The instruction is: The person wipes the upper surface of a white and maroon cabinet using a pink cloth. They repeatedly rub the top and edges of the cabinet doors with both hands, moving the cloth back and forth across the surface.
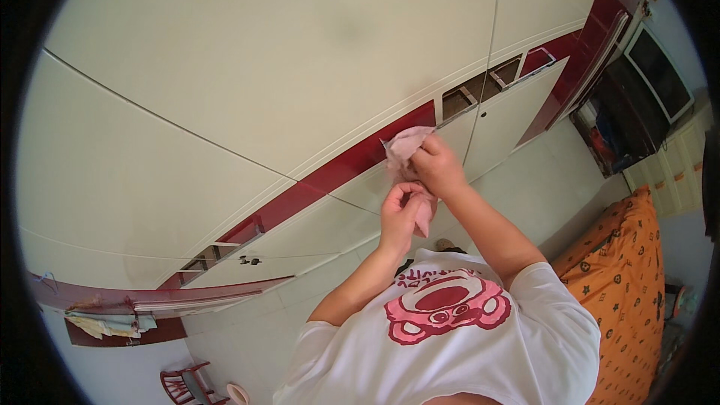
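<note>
Both left hand [397, 214] and right hand [439, 169] grip a cloth [409, 142] (pink, crumpled). Its long axis runs from the cabinet [300, 52] toward the shirt [450, 352].

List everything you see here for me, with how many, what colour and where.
wardrobe: one, cream with a dark red band, across the top and left
dark knobs: two close together, black, on the wardrobe's lower left
screen: one, dark with a pale frame, upper right
cabinet: one, dark brown, beside the screen
patterned cover: one, orange with dark marks, right
cloths: several, yellowish and greyish, left
chair: one, dark red, lower left
floor: one, pale, below the wardrobe
pink cloth: apparently one, between both hands
shirt: one, white with pink print, bottom centre
left hand: one, bare, on the cloth's lower part
right hand: one, bare, gripping higher up
</note>
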Demonstrator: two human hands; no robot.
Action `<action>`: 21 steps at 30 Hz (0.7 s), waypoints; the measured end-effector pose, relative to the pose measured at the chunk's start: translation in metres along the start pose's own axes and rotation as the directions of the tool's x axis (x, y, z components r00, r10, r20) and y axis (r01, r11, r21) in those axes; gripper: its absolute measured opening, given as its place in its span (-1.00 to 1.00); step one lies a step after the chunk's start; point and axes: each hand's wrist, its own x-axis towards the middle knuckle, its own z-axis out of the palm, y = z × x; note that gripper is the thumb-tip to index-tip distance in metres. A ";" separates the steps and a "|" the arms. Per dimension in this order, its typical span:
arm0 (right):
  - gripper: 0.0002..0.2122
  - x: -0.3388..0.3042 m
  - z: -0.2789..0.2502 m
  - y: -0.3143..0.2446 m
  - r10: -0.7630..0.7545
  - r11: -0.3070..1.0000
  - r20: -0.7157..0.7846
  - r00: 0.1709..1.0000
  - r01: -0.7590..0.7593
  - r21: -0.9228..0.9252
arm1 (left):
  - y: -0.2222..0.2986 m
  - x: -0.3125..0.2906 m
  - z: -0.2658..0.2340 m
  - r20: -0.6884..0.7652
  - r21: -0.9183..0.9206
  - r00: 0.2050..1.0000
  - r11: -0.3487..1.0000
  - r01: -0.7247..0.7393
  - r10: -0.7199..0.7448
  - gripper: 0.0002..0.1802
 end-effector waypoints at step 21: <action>-0.82 0.047 -0.049 0.030 0.428 0.903 -0.483 0.764 -0.383 0.194 | 0.020 0.011 0.026 0.141 0.008 0.988 0.998 -0.061 0.059 -0.73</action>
